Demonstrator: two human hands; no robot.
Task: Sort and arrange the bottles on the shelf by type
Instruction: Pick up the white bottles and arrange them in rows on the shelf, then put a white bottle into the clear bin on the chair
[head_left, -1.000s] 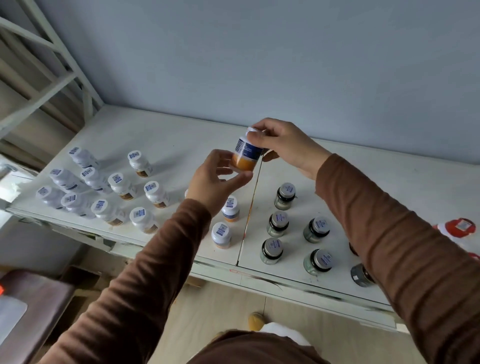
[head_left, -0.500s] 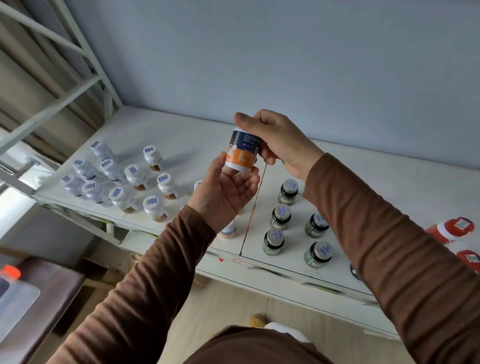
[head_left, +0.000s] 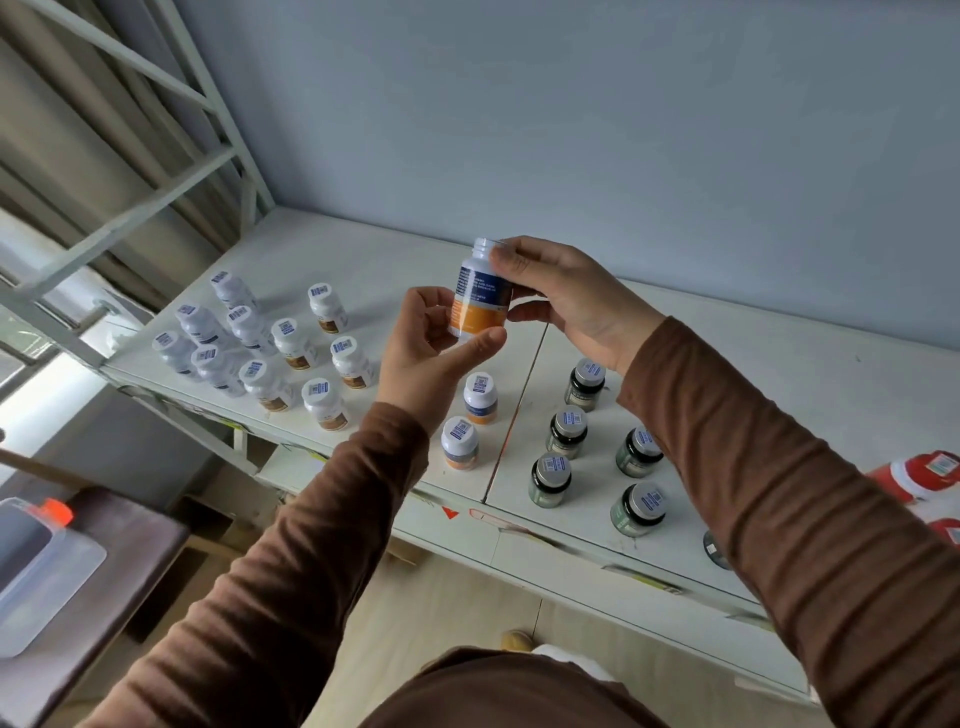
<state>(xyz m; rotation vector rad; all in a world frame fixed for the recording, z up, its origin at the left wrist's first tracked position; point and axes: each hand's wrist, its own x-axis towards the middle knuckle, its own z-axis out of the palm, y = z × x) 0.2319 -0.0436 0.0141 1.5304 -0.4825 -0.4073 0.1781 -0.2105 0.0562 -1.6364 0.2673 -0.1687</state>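
I hold a white bottle with a blue and orange label upright above the white shelf. My left hand pinches its lower end between thumb and fingers. My right hand grips its cap and upper part. Below them stand two more blue-and-orange bottles near the shelf's seam. Several white-capped bottles with brown labels and several plain white ones group at the left. Several dark green jars with silver lids stand in rows to the right.
Red-capped bottles lie at the shelf's right edge. A white metal frame rises at the left. Lower left, a translucent container with an orange cap rests on a dark surface. A pale blue wall backs the shelf.
The bottle has gone from tilted to upright between my hands, and my left hand shifted from cupping under it to pinching its lower end. The view has swung a little rightward.
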